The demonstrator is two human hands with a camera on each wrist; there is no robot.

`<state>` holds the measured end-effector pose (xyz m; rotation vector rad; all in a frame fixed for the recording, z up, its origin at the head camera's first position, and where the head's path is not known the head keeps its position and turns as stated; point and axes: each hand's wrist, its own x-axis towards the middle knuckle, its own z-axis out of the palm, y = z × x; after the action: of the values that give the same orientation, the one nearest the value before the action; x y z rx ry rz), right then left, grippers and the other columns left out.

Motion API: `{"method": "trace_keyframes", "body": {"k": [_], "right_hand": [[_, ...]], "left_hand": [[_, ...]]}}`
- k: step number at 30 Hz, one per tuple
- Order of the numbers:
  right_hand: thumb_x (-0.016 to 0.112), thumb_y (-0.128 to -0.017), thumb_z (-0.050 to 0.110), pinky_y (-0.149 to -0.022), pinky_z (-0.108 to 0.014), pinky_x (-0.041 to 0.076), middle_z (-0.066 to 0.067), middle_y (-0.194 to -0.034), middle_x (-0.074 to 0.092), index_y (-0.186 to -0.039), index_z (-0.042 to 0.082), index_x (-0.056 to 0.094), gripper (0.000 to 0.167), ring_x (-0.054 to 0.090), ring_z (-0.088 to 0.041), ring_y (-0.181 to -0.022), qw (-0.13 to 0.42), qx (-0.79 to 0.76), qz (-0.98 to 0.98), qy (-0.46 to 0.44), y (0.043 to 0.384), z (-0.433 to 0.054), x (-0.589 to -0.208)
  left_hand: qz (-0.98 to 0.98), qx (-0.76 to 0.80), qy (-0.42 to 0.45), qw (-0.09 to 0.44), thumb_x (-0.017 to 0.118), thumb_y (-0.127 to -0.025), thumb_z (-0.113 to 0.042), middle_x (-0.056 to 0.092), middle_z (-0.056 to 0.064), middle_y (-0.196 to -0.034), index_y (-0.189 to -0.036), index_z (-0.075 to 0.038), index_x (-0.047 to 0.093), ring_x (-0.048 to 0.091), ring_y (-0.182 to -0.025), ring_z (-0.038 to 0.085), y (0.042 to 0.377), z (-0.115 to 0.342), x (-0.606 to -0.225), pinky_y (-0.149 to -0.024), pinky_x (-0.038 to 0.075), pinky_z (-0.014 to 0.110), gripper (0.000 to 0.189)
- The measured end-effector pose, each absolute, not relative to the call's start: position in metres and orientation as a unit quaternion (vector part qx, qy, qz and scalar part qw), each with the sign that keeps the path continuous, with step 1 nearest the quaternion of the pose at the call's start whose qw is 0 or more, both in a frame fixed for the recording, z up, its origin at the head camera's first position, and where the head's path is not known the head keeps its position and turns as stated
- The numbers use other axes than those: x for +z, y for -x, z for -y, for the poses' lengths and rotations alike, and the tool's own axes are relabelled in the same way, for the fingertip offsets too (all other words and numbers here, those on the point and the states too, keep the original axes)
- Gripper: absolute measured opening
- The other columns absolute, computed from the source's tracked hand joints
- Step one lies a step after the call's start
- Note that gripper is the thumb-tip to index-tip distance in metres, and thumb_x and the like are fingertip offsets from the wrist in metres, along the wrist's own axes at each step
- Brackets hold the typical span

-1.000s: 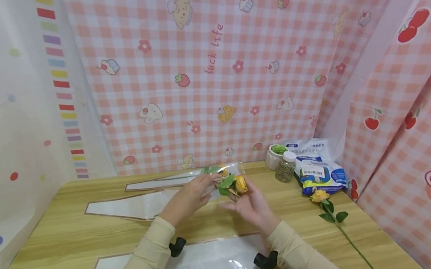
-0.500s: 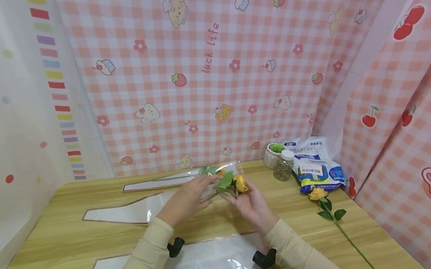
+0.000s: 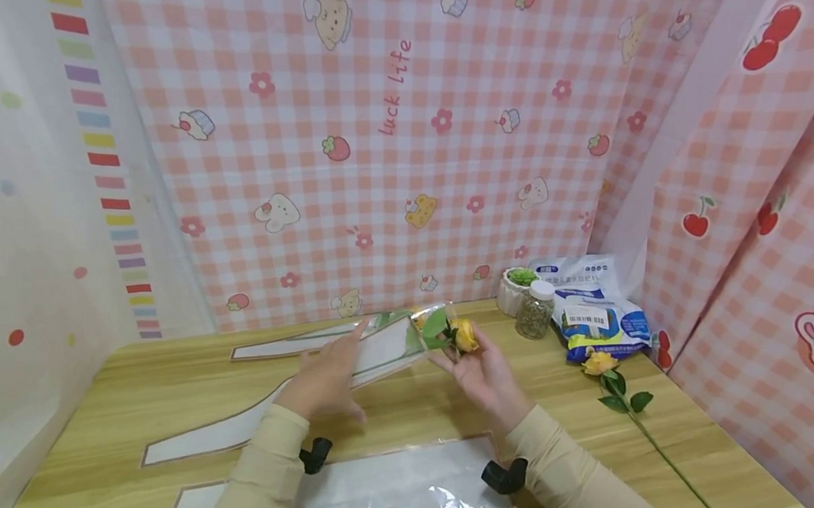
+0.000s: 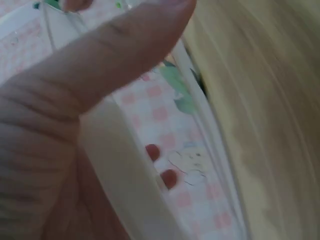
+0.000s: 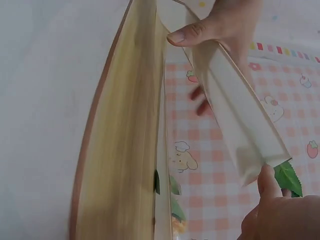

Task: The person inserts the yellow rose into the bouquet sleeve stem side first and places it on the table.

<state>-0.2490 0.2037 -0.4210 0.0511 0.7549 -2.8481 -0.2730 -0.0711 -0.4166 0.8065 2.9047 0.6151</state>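
Two hands at one held wrapper [image 3: 387, 348], clear-fronted with a white panel and brown edge. Left hand [image 3: 322, 381] laid across its middle and hiding that stretch, fingers fairly straight, thumb spread away; right hand [image 3: 485, 376] pinching its wide mouth, with a yellow rose [image 3: 465, 334] just above the fingers. Long axis slanting from a narrow end out past the left forearm [image 3: 253, 477] up to the right hand, mouth raised, bloom pointing right and away. Inside, the stem, running lengthwise; out past the mouth, bloom and a leaf [image 3: 435, 323]. At both wrists, black attachments [image 3: 506, 476]. Between and under the forearms, flat on the table [image 3: 415, 415], a near wrapper [image 3: 404, 469], partly blocked by the left one. Just beyond the hands, a far wrapper [image 3: 267, 348], overlapped by the held one, with a second rose [image 3: 419, 318] inside, partly hidden. Out to the right of the right hand, a loose rose [image 3: 600, 363], stem trailing back toward the person. Beyond that hand, packets [image 3: 600, 324], a jar [image 3: 535, 314] of dull green bits and a white pot [image 3: 511, 300] with a green plant [image 3: 522, 277]. Farthest from both hands, pink checked cloth [image 3: 349, 196]
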Motion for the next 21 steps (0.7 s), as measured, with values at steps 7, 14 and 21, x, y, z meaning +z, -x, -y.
{"method": "trace_keyframes", "body": {"k": [7,14,21], "right_hand": [[0.027,-0.112,0.034,-0.118,-0.055,0.029,-0.013,-0.156,0.029,-0.152,0.011,0.023,0.047,0.032,-0.028,-0.146,0.092,-0.951,-0.297,0.01,0.249,-0.205,-0.418],[0.032,-0.112,0.032,-0.119,-0.047,0.029,-0.007,-0.141,0.044,-0.137,0.012,0.042,0.033,0.038,-0.024,-0.137,0.072,-0.922,-0.38,0.019,0.248,-0.204,-0.417],[0.041,-0.11,0.026,-0.085,-0.026,0.042,0.003,-0.109,0.061,-0.111,0.017,0.056,0.017,0.055,-0.011,-0.1,0.023,-0.886,-0.462,0.014,0.247,-0.198,-0.418]], "left_hand": [[-0.938,0.235,-0.252,0.048,0.093,-0.072,-0.028,0.031,0.018,-0.162,-0.163,-0.026,-0.008,0.028,-0.148,0.04,0.282,0.079,-0.424,-0.108,0.015,0.081,0.136],[-0.932,0.227,-0.282,0.014,0.081,-0.083,-0.013,0.028,0.022,-0.16,-0.162,-0.009,0.008,0.026,-0.148,0.041,0.284,0.074,-0.423,-0.112,0.025,0.072,0.107],[-0.933,0.209,-0.292,-0.001,0.082,-0.081,-0.013,0.045,0.014,-0.138,-0.157,-0.009,0.029,0.043,-0.131,0.032,0.28,0.067,-0.424,-0.106,0.039,0.064,0.092]]}}
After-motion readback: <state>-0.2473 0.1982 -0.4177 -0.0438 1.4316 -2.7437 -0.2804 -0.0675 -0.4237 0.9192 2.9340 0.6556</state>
